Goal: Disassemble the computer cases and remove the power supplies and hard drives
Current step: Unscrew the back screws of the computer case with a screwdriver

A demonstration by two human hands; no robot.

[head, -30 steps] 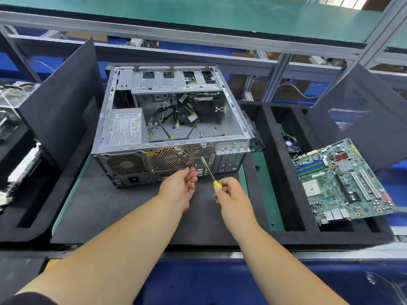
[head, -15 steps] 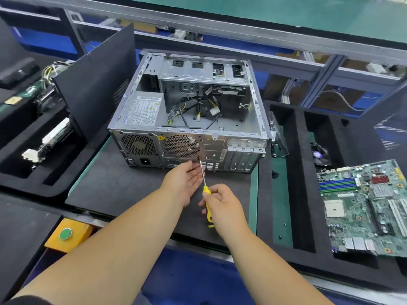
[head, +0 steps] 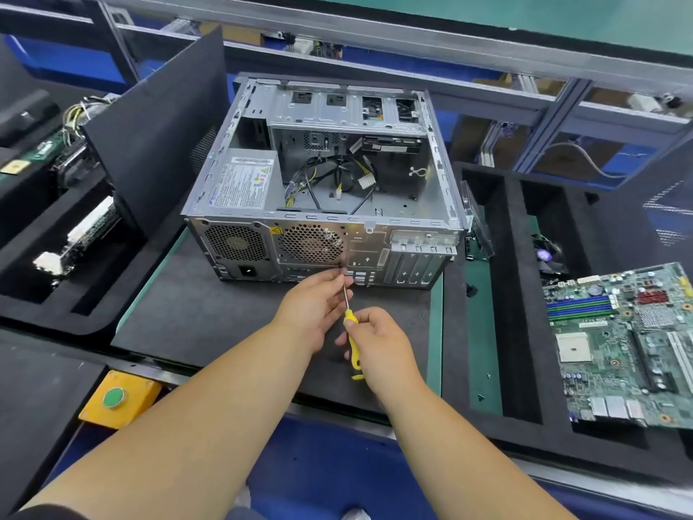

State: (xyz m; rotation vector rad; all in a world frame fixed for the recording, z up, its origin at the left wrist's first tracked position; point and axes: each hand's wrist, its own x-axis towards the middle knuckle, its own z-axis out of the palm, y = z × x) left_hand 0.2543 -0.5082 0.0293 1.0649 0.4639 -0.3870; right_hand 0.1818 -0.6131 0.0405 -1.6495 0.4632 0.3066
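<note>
While the right hand (head: pixel 378 345) grips the screwdriver (head: pixel 351 334) and the left hand (head: pixel 313 300) pinches its shaft, the stiff, heavy-looking case (head: pixel 322 189) seems best grasped by its rims.

Two bare forearms are seen, each ending in an ungloved hand. No rings, watch or wristband are visible on the left hand (head: pixel 313 307) or the right hand (head: pixel 378 345). The fingernails (head: pixel 348 323) are kept short and unpainted. Well back from the fingers, at the lower left frame edge, the hem of a dark sleeve (head: pixel 45 514) is seen on the left upper arm. The right arm is shown uncovered up to the frame edge.
</note>
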